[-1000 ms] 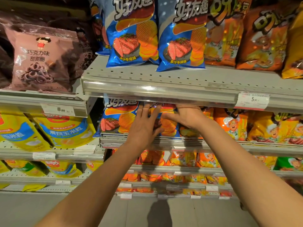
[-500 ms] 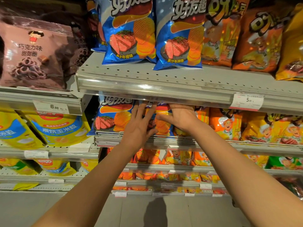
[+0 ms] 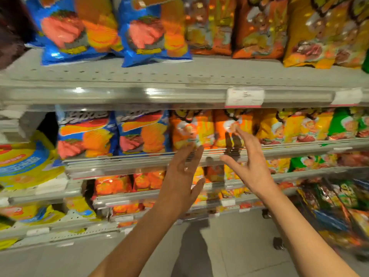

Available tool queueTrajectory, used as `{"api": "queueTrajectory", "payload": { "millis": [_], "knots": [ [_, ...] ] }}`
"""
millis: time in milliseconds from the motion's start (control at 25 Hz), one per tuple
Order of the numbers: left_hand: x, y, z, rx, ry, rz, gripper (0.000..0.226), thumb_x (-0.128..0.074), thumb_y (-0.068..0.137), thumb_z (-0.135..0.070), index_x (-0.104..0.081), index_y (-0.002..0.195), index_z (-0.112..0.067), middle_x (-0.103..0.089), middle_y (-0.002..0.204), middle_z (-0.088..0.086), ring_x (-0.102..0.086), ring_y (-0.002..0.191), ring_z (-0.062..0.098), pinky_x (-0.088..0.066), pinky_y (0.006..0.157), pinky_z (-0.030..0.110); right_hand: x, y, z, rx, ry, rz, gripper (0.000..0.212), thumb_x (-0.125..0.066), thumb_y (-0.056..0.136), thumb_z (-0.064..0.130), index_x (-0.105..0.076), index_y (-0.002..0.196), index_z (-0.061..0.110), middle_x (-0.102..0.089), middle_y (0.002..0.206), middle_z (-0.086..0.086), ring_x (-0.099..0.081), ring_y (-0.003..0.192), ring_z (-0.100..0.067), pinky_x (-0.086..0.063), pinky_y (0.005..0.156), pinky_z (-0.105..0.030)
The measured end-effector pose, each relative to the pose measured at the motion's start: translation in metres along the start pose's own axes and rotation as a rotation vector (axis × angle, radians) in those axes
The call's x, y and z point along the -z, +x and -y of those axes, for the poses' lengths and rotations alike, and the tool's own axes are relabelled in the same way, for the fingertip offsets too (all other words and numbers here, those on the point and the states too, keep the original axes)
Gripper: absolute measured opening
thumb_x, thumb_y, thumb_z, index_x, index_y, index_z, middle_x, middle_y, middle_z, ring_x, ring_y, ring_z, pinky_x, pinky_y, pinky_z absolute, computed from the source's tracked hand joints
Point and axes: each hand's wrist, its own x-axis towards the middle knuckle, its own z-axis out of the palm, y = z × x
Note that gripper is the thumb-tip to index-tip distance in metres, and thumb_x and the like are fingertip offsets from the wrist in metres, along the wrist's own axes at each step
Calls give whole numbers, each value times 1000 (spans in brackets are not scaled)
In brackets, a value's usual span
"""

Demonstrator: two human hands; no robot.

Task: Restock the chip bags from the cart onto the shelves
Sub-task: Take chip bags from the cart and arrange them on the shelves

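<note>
My left hand (image 3: 180, 176) and right hand (image 3: 250, 166), both spread empty, centre frame; I should next fetch bags from the cart (image 3: 339, 212), lower right.

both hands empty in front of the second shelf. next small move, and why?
Probably turn right and reach down to the cart for another bag. Both the left hand and the right hand are open and hold nothing, the blue steak-print chip bags and orange chip bags already stand on the shelf, and the cart holds more bags.
</note>
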Motion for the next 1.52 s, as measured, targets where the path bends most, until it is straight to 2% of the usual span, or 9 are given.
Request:
{"api": "queueTrajectory", "payload": {
  "millis": [200, 320, 480, 720, 840, 1080, 1200, 1320, 1520],
  "knots": [
    [-118, 45, -81, -44, -89, 218, 76, -60, 96, -31, -18, 158, -24, -27, 159, 0, -26, 146, 21, -28, 120, 43, 106, -77, -127, -398, 131, -174, 69, -76, 90, 26, -46, 150, 17, -51, 148, -4, -51, 134, -17, -43, 112, -36],
    [-207, 76, -154, -28, -180, 381, 73, -65, 95, -31, -23, 155, -33, -36, 157, 2, -31, 144, 20, -34, 113, 37, 171, -127, -201, -576, 239, -267, 46, -75, 91, 16, -60, 134, 12, -65, 120, -4, -63, 107, -14, -45, 93, -19],
    [-316, 106, -246, -111, -275, 673, 71, -64, 93, -33, -30, 155, -25, -36, 159, 6, -36, 145, 28, -33, 117, 45, 239, -191, -283, -746, 373, -413, 24, -75, 89, 3, -65, 108, 12, -57, 89, -5, -54, 84, -15, -46, 85, -26],
    [-445, 136, -328, -176, -332, 917, 76, -62, 93, -47, -22, 156, -41, -24, 159, -18, -22, 147, 3, -20, 117, 24, 326, -248, -388, -934, 404, -525, 26, -77, 89, 13, -66, 111, 17, -65, 91, -1, -61, 82, -12, -50, 74, -15],
    [-504, 165, -343, -216, -289, 1017, 68, -60, 96, -46, -27, 155, -38, -25, 162, -12, -23, 149, 8, -24, 121, 30, 349, -254, -428, -998, 425, -587, 23, -77, 89, 14, -67, 110, 19, -67, 90, -1, -63, 83, -11, -51, 73, -12],
    [-646, 227, -367, -163, -291, 1252, 61, -63, 97, -36, -39, 152, -25, -37, 152, 1, -41, 140, 19, -31, 101, 13, 388, -241, -508, -1188, 441, -647, 29, -79, 87, 18, -66, 110, 28, -72, 98, 0, -67, 82, 3, -50, 70, -8],
    [-705, 259, -366, -97, -252, 1379, 65, -64, 91, -45, -45, 147, -17, -45, 146, 9, -42, 139, 23, -31, 99, 15, 413, -219, -541, -1326, 479, -683, 35, -78, 88, 16, -64, 120, 19, -73, 106, -10, -68, 89, -14, -52, 74, -22],
    [-757, 290, -367, -121, -143, 1457, 92, -52, 75, -71, -45, 148, -16, -45, 150, 12, -40, 140, 25, -31, 108, 26, 430, -194, -581, -1397, 481, -686, 33, -76, 90, 15, -61, 120, 16, -75, 96, -3, -67, 72, 0, -50, 65, -16],
    [-816, 312, -367, -114, -46, 1533, 63, -67, 91, -39, -47, 145, -13, -51, 140, 14, -43, 135, 29, -33, 111, 32, 443, -158, -638, -1463, 540, -635, 42, -74, 92, 21, -54, 130, 19, -74, 107, -5, -68, 89, -13, -50, 79, -28]
  ]
}}
